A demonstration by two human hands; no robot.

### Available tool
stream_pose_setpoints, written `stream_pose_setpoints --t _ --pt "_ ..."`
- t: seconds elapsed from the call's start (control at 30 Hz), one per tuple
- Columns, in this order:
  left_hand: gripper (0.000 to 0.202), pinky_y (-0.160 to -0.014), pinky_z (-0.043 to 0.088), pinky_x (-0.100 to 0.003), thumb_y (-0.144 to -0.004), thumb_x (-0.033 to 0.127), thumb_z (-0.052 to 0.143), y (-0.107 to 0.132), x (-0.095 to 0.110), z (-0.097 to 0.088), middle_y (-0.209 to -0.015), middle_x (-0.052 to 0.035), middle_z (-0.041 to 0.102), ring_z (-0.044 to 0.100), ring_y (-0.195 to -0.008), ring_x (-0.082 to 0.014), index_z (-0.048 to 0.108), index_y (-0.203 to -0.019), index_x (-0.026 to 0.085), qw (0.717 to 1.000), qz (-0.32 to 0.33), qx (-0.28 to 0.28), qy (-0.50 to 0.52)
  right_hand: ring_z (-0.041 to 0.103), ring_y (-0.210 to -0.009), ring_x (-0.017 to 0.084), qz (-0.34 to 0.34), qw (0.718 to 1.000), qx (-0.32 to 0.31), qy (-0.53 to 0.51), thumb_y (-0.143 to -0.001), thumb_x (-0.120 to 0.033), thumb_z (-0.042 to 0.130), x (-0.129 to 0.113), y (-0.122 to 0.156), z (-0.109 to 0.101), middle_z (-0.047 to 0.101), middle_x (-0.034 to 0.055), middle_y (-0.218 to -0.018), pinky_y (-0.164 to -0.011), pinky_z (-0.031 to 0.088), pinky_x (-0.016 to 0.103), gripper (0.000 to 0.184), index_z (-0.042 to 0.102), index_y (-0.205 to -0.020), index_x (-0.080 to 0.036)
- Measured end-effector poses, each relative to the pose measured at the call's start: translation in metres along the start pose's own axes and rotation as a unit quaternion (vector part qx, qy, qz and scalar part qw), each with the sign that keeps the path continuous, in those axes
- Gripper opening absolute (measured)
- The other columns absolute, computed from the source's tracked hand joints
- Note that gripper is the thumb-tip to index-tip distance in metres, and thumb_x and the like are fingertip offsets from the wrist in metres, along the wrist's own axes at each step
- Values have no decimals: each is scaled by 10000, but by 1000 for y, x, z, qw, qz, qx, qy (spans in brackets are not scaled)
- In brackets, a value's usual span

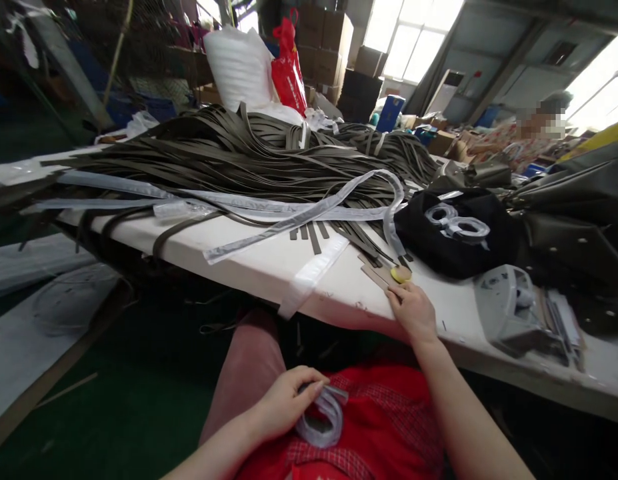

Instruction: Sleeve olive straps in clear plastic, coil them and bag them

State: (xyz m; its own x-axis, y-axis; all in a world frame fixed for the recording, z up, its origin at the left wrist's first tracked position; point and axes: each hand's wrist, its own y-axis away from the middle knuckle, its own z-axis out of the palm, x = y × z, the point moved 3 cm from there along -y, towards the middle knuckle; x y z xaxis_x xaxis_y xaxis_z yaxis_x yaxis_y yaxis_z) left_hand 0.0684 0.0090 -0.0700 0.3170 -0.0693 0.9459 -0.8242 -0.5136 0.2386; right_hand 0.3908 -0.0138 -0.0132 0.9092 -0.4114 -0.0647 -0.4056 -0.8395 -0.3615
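In my left hand, low over my lap, is a coiled strap in a clear plastic sleeve, pinched between thumb and fingers. My right hand reaches over the table's front edge, its fingers closed at the near side of a small roll of yellow tape; part of the grip is hidden. Under and beside the roll lie flat brown cardboard strips. A long sleeved strap loops across the table just beyond, one end near the tape.
Dark flat straps are heaped along the white table. Two finished coils rest on a black bag. A grey tape dispenser stands at right. White film hangs over the edge. Another person is farther back.
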Motion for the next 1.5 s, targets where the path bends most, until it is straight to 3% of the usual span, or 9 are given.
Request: stream_pose_setpoints --t 0.53,0.8,1.13,1.5 --pt "318 -895 478 -268 -929 395 517 2 1 0 -1035 -67 706 648 -977 -197 721 -1040 177 1000 1 5 0 621 -812 195 -51 988 -115 92 -985 -338 447 -9 -15 -15 683 76 -910 -696 427 294 335 750 -904 -220" --pt "318 -906 481 -280 -910 405 539 3 4 0 -1038 -71 713 650 -980 -206 730 -1025 177 1000 -11 4 12 638 -831 203 -46 982 -128 133 -970 -279 436 -15 -18 -18 691 93 -904 -702 424 299 336 741 -854 -196" --pt "335 -909 483 -284 -909 417 536 7 2 1 -1047 -76 714 653 -975 -208 722 -1031 166 1000 -14 7 21 634 -855 200 -66 980 -128 136 -990 -331 442 -11 -15 -16 676 73 -901 -722 435 299 321 734 -904 -227" --pt "307 -908 484 -277 -908 388 533 6 3 -1 -1042 -65 713 650 -979 -202 722 -1029 179 1000 -11 8 20 624 -854 197 -78 985 -130 87 -986 -303 459 -3 -11 -14 687 74 -936 -744 445 299 297 740 -1025 -213"
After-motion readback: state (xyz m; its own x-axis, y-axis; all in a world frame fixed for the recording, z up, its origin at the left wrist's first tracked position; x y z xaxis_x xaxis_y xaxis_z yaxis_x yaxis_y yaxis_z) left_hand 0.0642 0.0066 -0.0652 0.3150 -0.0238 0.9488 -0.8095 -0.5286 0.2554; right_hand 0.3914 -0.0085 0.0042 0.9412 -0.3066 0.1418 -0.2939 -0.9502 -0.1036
